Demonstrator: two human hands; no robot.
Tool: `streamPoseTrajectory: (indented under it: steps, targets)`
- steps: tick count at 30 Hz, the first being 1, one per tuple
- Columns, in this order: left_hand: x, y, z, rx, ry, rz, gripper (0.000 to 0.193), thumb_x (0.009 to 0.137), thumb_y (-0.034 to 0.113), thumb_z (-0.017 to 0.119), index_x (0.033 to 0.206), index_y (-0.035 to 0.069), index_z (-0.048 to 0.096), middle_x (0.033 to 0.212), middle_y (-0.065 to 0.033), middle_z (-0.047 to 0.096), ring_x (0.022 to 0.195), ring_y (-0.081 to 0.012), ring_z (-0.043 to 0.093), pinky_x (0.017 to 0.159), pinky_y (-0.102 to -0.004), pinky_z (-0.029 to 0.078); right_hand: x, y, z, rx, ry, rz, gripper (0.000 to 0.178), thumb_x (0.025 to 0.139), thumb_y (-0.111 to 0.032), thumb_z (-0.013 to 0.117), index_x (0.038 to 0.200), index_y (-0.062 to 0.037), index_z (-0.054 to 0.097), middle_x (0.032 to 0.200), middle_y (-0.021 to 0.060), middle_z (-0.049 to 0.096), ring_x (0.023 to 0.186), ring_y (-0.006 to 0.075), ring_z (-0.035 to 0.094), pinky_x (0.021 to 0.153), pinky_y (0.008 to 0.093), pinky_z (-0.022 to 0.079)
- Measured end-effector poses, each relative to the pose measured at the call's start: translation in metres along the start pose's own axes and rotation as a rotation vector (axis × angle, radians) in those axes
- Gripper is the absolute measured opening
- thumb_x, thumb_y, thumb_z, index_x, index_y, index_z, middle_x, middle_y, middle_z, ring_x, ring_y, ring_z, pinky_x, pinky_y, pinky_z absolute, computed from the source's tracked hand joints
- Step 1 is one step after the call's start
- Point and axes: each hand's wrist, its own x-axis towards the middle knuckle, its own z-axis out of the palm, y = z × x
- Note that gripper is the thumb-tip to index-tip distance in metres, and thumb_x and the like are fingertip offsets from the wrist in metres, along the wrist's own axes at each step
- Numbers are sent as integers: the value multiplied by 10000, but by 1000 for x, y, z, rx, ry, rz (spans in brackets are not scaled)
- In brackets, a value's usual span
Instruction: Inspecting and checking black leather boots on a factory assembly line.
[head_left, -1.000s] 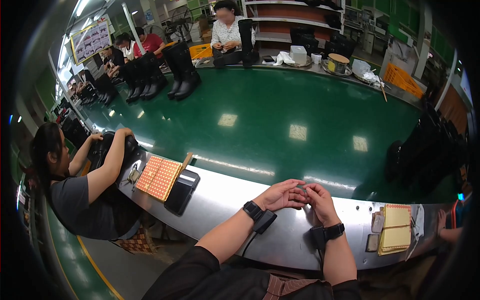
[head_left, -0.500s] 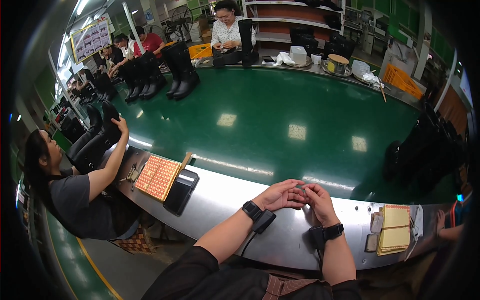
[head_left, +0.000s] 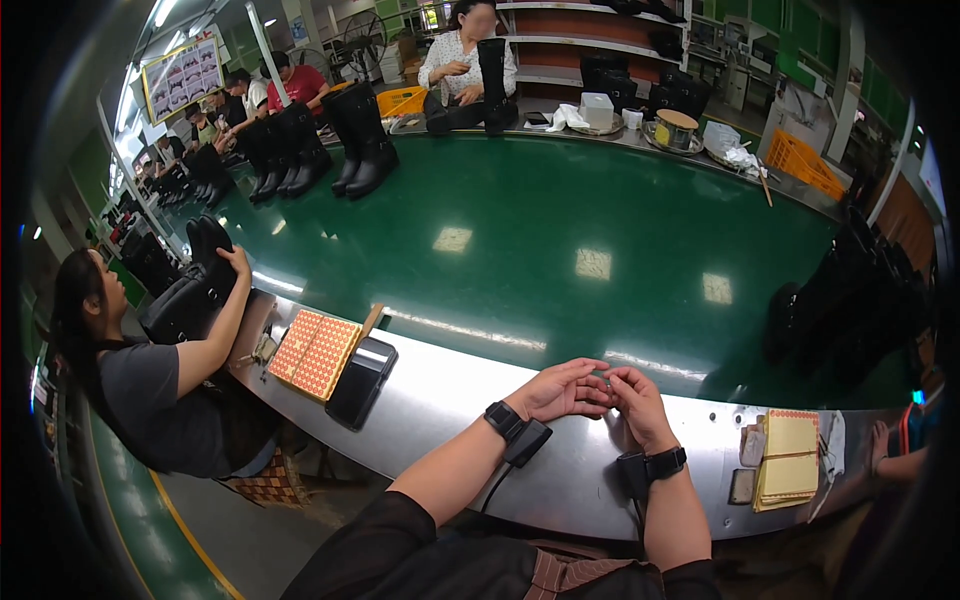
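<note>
My left hand (head_left: 563, 390) and my right hand (head_left: 637, 398) meet fingertip to fingertip over the silver metal rim (head_left: 450, 395) of a green conveyor belt (head_left: 560, 230). The fingers pinch together around something too small to make out. Each wrist wears a black band with a small black device. Both hands rest just above the rim.
An orange dotted sheet (head_left: 315, 352) on a black tray lies on the rim to my left. A stack of yellow sheets (head_left: 788, 458) lies to my right. A seated person (head_left: 150, 370) at the left holds a black boot (head_left: 195, 285). Several black boots (head_left: 360, 140) stand on the belt; other people sit beyond.
The person at the left has lifted the black boot higher onto the belt. My hands have stayed in place, fingers together.
</note>
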Motion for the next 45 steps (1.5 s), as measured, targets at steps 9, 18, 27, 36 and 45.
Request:
streamPoseTrajectory:
  steps: [9,18,27,36,45]
  targets:
    - [-3,2,2,0,42,-9,331,1015,230,418,1282,36,443,1109,-150,590,1019,-269,621,957,-471,496,3,3,2,0,8,9,142,958,-148,560,1035,-37,602,862,-7,593,737,61,546,678,223,468]
    - [1,0,1,11,47,-12,344,1016,240,419,1291,33,432,1081,-152,590,1026,-296,619,919,-469,516,0,-1,1,-44,28,-3,144,959,-150,559,1033,-32,598,865,-6,591,733,61,539,675,220,463]
    - [-3,2,9,12,48,-10,339,1013,229,424,1288,30,434,1068,-156,597,1038,-311,617,928,-477,510,0,0,2,-53,20,9,137,954,-151,566,1023,-39,606,900,1,604,790,70,570,722,236,491]
    - [1,2,7,34,50,-14,357,1011,228,418,1301,20,419,1100,-156,587,1018,-284,619,941,-485,498,-1,-2,4,-59,40,-10,148,955,-159,567,1034,-38,595,897,2,611,776,67,544,688,231,464]
    - [-4,5,-3,1,44,-5,340,1020,242,405,1290,36,423,1085,-144,598,1026,-278,627,917,-464,522,8,5,6,-59,19,4,142,955,-129,558,1045,-27,597,902,17,611,823,85,587,724,236,499]
